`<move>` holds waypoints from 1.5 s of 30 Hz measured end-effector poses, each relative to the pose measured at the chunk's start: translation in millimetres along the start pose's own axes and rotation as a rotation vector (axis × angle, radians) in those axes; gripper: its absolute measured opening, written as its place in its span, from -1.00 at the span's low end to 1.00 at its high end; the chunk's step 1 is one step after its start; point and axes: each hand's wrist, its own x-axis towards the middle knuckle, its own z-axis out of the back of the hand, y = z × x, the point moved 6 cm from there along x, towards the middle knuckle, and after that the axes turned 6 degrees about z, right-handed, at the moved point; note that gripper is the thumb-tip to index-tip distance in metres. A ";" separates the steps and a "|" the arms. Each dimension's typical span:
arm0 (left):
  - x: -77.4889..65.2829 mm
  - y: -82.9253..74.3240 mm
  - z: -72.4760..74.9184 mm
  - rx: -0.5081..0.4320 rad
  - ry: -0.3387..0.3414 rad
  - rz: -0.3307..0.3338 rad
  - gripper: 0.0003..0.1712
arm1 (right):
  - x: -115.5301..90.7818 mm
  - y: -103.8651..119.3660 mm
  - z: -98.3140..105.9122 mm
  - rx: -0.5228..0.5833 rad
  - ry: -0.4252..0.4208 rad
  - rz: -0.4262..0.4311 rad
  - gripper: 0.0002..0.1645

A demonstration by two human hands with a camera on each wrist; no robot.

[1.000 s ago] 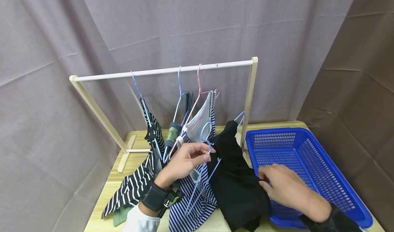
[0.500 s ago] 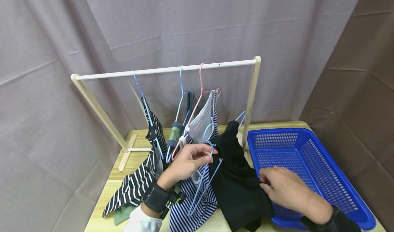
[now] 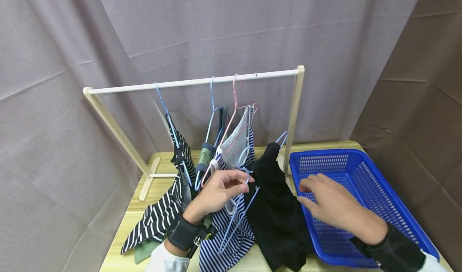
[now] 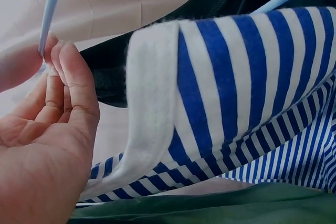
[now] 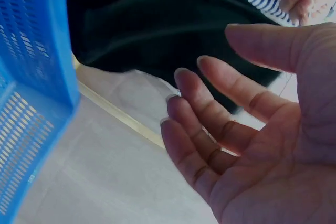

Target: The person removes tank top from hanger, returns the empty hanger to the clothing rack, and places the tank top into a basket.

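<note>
My left hand [image 3: 221, 188] pinches a light blue wire hanger [image 4: 51, 10] near the base of its hook, between thumb and fingertips. A black garment [image 3: 276, 218] hangs slantwise on this hanger, one hanger end poking out at its upper right, its lower part reaching down towards the tabletop. My right hand [image 3: 330, 203] holds nothing; in the right wrist view its fingers are spread and loosely bent, just beside the black garment and over the basket's near-left side. In the left wrist view a blue-and-white striped garment [image 4: 226, 77] lies close alongside the left hand.
A wooden rack with a white rail [image 3: 187, 82] stands behind the hands. From it hang a black-and-white striped garment [image 3: 169, 199], a green garment [image 3: 205, 155] and the blue-striped one on a pink hanger [image 3: 235, 91]. A blue mesh basket [image 3: 294, 163] sits at the right.
My right hand has let go of the black garment's edge and lifted slightly away, its fingers opening. The garment's right side has dropped back to the left. The left hand stays nearly still.
</note>
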 end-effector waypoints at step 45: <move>-5.1 -4.0 -1.9 -0.063 0.071 -0.027 -0.72 | 86.1 26.5 26.6 -0.033 -0.411 0.403 -0.85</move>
